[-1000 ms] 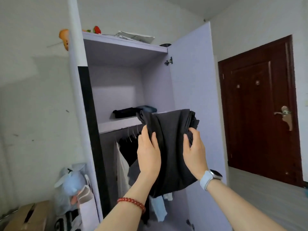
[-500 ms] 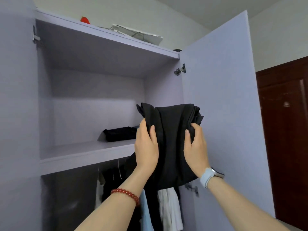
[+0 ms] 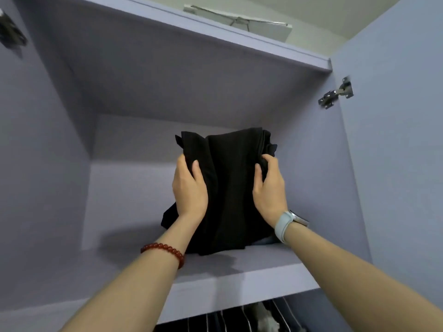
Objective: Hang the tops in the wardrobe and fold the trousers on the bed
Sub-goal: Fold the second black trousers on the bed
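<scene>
While both hands clutch it, folded black trousers (image 3: pixel 236 188) up over the wardrobe shelf (image 3: pixel 239 281) near its right end, left hand (image 3: pixel 190 188) and right hand (image 3: pixel 269 190) pinching the sides, lower edge touching the shelf

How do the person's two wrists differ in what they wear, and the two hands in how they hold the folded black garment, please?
The left wrist carries a red bead bracelet; the right wrist carries a watch with a pale blue strap. The left hand grips the folded black garment at its left edge; the right hand grips its bunched right edge. Both hold it over the wardrobe shelf.
</scene>
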`<state>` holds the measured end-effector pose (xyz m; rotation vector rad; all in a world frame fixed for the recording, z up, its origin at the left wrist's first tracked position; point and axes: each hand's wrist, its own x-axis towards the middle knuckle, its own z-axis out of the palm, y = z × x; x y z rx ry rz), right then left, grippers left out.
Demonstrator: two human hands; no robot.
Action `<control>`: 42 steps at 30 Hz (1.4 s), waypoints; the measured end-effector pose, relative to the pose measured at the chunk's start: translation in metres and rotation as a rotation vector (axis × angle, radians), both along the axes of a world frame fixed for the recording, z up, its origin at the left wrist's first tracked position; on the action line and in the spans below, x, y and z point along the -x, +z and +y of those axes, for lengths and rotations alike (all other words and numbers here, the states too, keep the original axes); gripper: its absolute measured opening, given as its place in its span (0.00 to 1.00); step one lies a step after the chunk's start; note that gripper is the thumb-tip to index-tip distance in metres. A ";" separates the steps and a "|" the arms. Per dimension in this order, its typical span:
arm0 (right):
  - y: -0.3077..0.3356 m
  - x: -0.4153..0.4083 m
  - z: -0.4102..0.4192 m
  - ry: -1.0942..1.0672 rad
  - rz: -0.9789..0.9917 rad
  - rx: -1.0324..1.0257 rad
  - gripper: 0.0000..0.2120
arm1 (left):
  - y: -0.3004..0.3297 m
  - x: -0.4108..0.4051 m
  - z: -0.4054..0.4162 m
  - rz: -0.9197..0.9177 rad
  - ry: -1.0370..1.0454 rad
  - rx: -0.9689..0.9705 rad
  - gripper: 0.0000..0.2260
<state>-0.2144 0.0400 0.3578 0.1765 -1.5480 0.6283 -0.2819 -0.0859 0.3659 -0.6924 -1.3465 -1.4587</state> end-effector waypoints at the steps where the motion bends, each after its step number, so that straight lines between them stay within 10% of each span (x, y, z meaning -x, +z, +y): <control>1: 0.006 0.024 0.008 0.026 -0.008 0.003 0.15 | 0.005 0.022 0.006 -0.009 0.025 -0.001 0.16; 13: 0.021 0.260 0.080 0.231 -0.252 0.083 0.13 | 0.015 0.230 0.051 -0.303 0.277 0.063 0.14; 19: -0.010 0.308 0.104 -0.133 -0.923 0.025 0.15 | -0.025 0.302 0.043 -0.853 0.459 0.871 0.26; 31: -0.016 0.279 0.109 -0.331 -0.922 -0.367 0.24 | -0.057 0.274 0.051 -0.676 0.365 1.417 0.24; 37: -0.032 0.255 0.096 -0.231 -1.367 -0.708 0.24 | -0.046 0.248 0.039 -0.774 0.550 1.360 0.24; 42: -0.029 0.225 0.084 -0.222 -1.100 -0.530 0.25 | -0.029 0.201 0.010 -0.613 0.631 1.180 0.25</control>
